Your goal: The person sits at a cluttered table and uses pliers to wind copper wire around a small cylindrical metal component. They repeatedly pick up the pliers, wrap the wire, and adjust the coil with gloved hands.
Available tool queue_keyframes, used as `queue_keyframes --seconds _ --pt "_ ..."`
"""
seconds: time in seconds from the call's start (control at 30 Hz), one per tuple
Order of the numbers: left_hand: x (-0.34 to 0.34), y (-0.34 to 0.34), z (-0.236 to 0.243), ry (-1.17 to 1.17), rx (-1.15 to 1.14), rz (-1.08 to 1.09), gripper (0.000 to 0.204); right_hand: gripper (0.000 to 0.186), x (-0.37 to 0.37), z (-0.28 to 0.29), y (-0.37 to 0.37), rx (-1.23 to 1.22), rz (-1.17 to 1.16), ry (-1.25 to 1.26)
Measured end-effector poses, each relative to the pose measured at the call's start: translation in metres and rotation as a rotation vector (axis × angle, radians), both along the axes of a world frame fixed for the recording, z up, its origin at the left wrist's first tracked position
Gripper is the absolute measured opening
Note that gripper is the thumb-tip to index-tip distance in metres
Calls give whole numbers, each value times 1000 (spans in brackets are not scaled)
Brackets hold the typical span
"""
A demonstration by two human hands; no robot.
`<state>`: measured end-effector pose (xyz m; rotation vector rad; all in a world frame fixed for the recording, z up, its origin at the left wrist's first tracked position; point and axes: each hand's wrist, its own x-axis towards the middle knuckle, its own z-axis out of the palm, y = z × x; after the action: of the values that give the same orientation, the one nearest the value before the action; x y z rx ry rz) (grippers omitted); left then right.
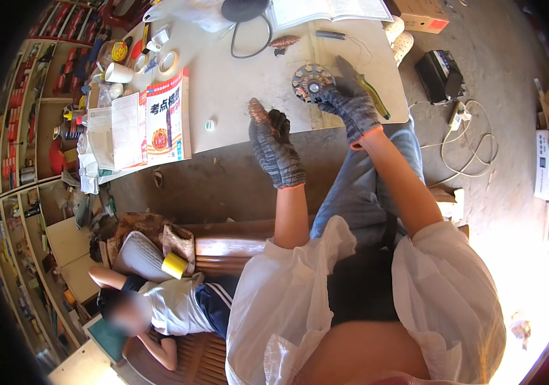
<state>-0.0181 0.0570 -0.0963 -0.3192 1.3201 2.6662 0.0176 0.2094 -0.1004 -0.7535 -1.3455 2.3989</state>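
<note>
A round motor stator (313,87) with slots around its rim lies near the table's right front edge. My right hand (349,106), in a grey knitted glove with an orange cuff, grips its right side. Against that hand's outer side lie pliers (376,101) with green-yellow handles, their dark jaws pointing away from me. My left hand (274,146), gloved the same way, is closed around a bundle of copper wire (258,110) whose end sticks out past the fingers. Farther back on the table rests another copper wire bundle (284,42).
Books (166,119), tape rolls (168,61) and a white cup (119,73) crowd the table's left end. An open book (326,9) lies at the back. Cables (473,138) trail over the floor on the right. Another person (175,307) lies on a wooden bench at lower left.
</note>
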Motion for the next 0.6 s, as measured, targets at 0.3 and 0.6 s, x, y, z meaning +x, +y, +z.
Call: queue_keyframes --seconds 0.3,0.6 --pt "31 64 53 161 114 105 32 30 78 72 -28 157 -29 202" --pt "56 81 84 200 69 -131 27 26 127 116 17 742 7 169"
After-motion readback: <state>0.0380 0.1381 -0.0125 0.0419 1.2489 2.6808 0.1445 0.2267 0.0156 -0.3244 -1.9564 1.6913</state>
